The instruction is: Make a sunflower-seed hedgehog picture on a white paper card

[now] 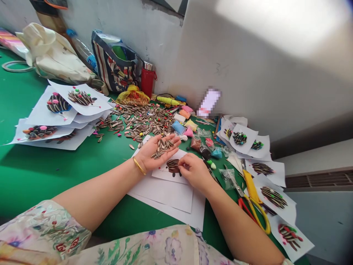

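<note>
Palm up, my left hand [160, 152] carries a small heap of striped sunflower seeds [162, 148], its fingers stretched out flat. Just right of it, my right hand [196, 172] is closed in a pinch at the edge of a small hedgehog picture [173, 166]. What sits between those fingertips is too small to make out. The hedgehog has a brown body with seeds stuck on top and dark feet, on a white paper sheet [176, 195]. More white paper lies beneath. Beyond the hands spreads a pile of loose sunflower seeds [149, 119] mixed with small coloured bits.
Finished-looking seed pictures [79, 117] are stacked at left; others [271, 176] line the right edge. Scissors [248, 202], a yellow cutter [250, 186] and coloured clay packets [190, 127] lie right of the hands. A red flask [147, 79] and bags [114, 60] stand by the wall.
</note>
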### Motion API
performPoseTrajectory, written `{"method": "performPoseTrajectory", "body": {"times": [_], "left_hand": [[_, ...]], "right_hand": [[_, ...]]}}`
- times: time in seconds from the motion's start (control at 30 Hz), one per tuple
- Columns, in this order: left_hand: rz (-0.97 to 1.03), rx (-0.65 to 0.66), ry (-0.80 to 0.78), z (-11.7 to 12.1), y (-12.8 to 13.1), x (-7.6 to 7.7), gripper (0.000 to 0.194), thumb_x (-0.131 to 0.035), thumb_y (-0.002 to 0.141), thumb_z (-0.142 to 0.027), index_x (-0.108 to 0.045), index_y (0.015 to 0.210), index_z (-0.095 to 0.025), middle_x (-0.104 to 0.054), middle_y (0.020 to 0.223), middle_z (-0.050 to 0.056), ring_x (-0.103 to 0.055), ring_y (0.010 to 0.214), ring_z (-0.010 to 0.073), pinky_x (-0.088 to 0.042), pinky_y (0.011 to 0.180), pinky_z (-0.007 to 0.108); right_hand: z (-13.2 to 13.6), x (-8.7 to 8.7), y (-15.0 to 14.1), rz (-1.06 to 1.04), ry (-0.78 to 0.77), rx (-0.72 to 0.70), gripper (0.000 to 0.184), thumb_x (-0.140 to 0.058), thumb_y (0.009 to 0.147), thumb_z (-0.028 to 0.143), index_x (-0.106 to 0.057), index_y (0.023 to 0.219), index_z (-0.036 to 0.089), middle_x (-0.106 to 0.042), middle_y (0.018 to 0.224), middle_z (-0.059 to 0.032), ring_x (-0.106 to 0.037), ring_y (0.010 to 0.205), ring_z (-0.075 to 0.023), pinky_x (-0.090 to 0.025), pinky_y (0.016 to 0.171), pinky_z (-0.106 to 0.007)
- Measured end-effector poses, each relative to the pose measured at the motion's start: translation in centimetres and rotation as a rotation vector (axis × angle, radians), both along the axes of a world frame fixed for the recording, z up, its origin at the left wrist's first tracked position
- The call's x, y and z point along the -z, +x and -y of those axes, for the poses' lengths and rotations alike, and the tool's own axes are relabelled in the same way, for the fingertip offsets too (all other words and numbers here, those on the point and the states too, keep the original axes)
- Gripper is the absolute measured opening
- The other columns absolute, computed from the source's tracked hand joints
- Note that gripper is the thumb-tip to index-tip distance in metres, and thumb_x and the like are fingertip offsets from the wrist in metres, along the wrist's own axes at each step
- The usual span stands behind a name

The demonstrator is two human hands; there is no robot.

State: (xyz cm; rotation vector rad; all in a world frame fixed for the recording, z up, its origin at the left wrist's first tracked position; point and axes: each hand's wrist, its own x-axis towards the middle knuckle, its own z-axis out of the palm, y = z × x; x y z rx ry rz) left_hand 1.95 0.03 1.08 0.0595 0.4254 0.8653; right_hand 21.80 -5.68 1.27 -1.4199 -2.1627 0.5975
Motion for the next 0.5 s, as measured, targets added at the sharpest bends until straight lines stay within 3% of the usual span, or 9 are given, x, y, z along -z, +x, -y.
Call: {"method": "performPoseTrajectory", "body": {"times": [0.5], "left_hand": [[-0.028, -0.007, -0.01, 0.1, 0.13, -0.48, 0.044, -0.034, 0.103, -0.036, -0.058, 0.132, -0.012, -0.067, 0.125, 0.019, -0.063, 0.122, 0.0267, -0.053, 0.102, 0.042]], "right_hand": [[-0.32, 0.88, -0.17, 0.097, 0.089, -0.018, 0.014, -0.061, 0.082, 0.009, -0.065, 0.074, 0.02, -0.062, 0.079, -0.0024, -0.057, 0.083, -0.0197, -0.043, 0.076, -0.032]]}}
